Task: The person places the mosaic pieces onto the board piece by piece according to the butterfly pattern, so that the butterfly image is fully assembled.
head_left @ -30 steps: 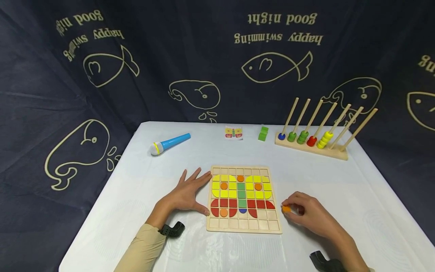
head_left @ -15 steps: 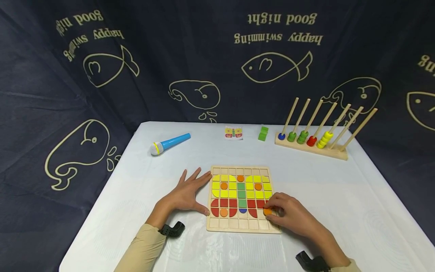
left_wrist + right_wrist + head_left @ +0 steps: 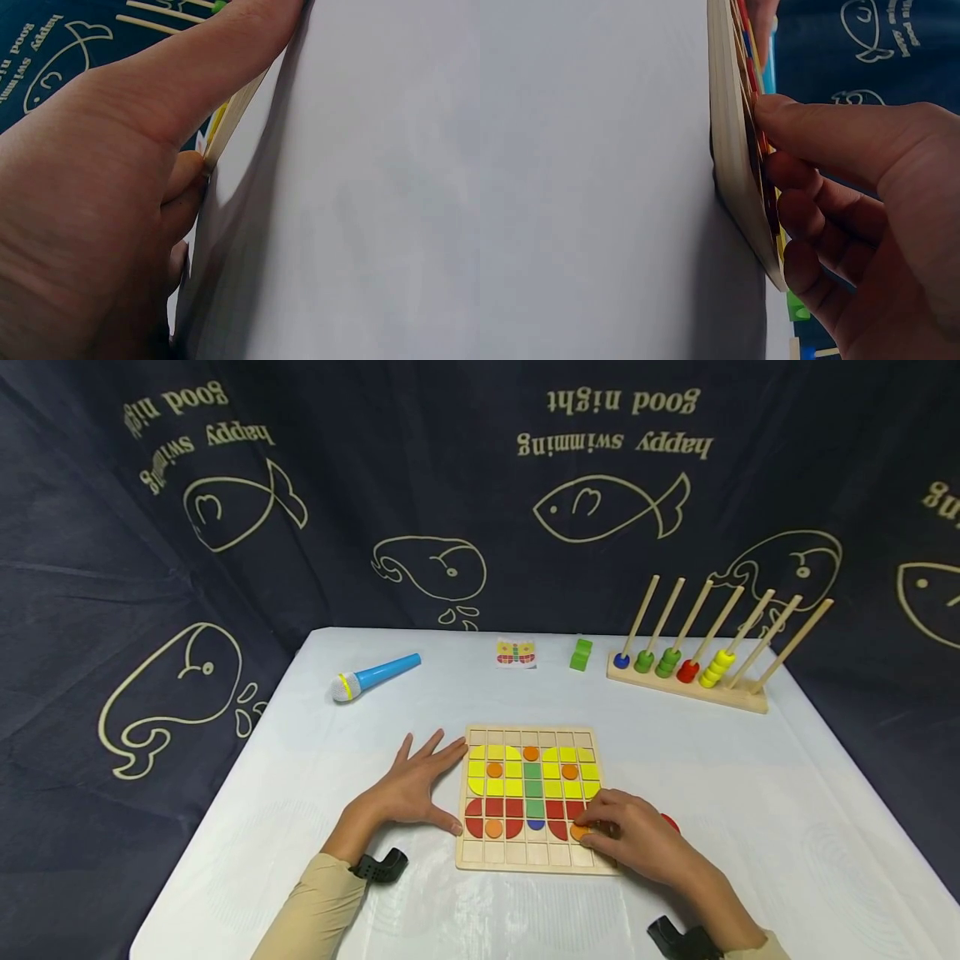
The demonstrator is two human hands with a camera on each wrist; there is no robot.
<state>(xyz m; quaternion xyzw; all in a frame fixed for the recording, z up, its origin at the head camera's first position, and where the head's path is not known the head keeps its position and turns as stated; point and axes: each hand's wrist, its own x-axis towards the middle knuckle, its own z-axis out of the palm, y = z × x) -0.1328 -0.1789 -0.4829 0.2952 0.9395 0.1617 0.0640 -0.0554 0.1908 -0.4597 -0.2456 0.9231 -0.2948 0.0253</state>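
A square wooden grid board (image 3: 546,855) lies on the table, with yellow, red, green, blue and orange pieces forming a butterfly shape. My left hand (image 3: 408,789) rests at the board's left edge with fingers spread, the thumb and a fingertip touching its side. Over the lower right cells, my right hand (image 3: 637,835) pinches an orange disc (image 3: 580,832) between thumb and fingertips, beside a red quarter piece. The right wrist view shows the right thumb (image 3: 810,127) and curled fingers above the board's edge; the disc is hard to make out there.
Just behind the right hand a red piece (image 3: 670,822) shows partly on the table. Farther back are a blue toy microphone (image 3: 378,675), a butterfly picture card (image 3: 516,653), green blocks (image 3: 581,655) and a bead rack (image 3: 690,691) with upright pegs.
My right hand has carried the orange disc leftward from beside the board onto its lower right cells, then slightly farther left. The red piece behind it has come into view. The left hand has stayed still.
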